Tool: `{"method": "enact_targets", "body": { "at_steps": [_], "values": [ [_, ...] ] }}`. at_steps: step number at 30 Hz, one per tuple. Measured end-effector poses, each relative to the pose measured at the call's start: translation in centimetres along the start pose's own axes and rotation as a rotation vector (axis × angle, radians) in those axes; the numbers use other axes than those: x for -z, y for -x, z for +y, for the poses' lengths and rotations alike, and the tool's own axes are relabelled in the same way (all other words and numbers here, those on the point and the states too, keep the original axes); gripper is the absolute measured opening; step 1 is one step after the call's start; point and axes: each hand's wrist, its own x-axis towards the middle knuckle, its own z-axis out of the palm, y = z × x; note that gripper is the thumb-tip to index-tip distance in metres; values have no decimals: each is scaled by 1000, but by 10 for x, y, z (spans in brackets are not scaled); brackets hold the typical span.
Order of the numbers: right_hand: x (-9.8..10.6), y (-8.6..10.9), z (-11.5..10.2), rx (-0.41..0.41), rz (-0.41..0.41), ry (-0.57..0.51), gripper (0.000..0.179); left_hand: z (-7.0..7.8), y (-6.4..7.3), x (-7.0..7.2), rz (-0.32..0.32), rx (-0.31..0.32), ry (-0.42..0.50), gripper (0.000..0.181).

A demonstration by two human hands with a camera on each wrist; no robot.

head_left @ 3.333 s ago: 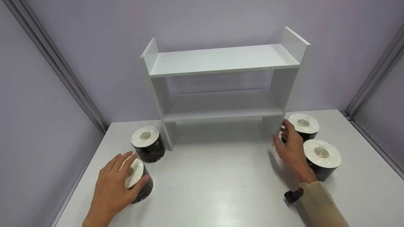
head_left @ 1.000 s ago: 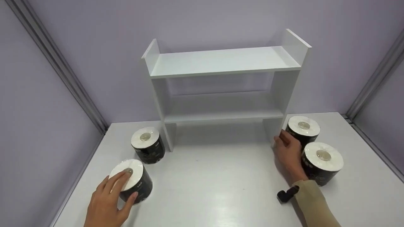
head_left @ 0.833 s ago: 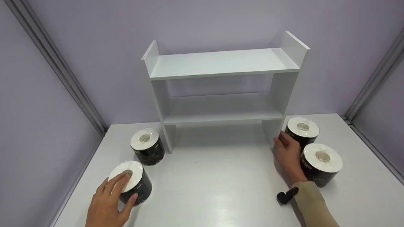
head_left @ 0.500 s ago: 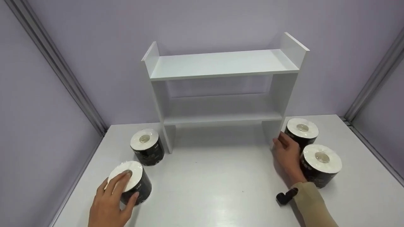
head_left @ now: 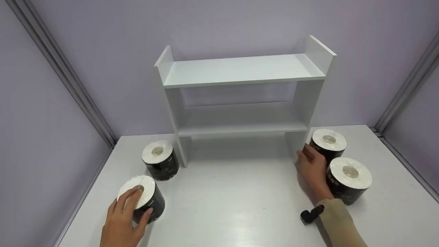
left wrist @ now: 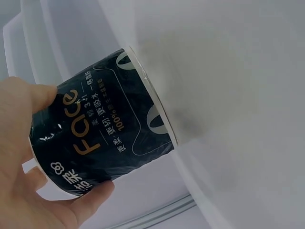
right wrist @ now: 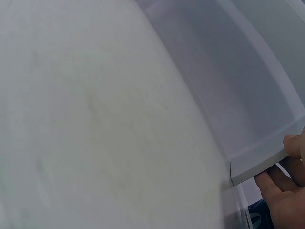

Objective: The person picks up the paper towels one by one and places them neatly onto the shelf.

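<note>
On the left of the table, my left hand (head_left: pixel 121 219) holds the nearer black-wrapped paper roll (head_left: pixel 154 205), fingers over its white top and thumb against its side. The left wrist view shows the roll's printed wrapper (left wrist: pixel 95 124) between thumb and fingers. Behind it stands another roll (head_left: pixel 164 166), untouched. My right hand (head_left: pixel 312 168) pinches the lower front edge of the right side panel of a white shelf unit (head_left: pixel 241 70). In the right wrist view, thumb and fingers lie on opposite faces of that panel (right wrist: pixel 259 164).
Two more rolls stand right of the shelf, a rear one (head_left: pixel 328 140) and a front one (head_left: pixel 349 181) close to my right wrist. The white table (head_left: pixel 236 195) meets a back wall (head_left: pixel 236 24), with side walls left and right.
Since the earliest frame, my left hand has come down and back onto the near roll. My right hand has moved lower along the shelf panel and closed on its edge. The rolls stay put.
</note>
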Motion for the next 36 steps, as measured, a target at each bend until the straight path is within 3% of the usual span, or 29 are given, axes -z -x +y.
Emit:
{"method": "enact_targets", "body": {
  "at_steps": [13, 24, 36],
  "values": [
    [-1, 0, -1, -3, 12, 32, 49, 5, -1, 1, 24, 10, -52, 63],
    [-2, 2, -3, -158, -41, -185, 59, 10, -2, 4, 27, 24, -48, 59],
    [-5, 3, -5, -159, -45, -237, 58, 10, -2, 7, 40, 16, -42, 60]
  ]
}}
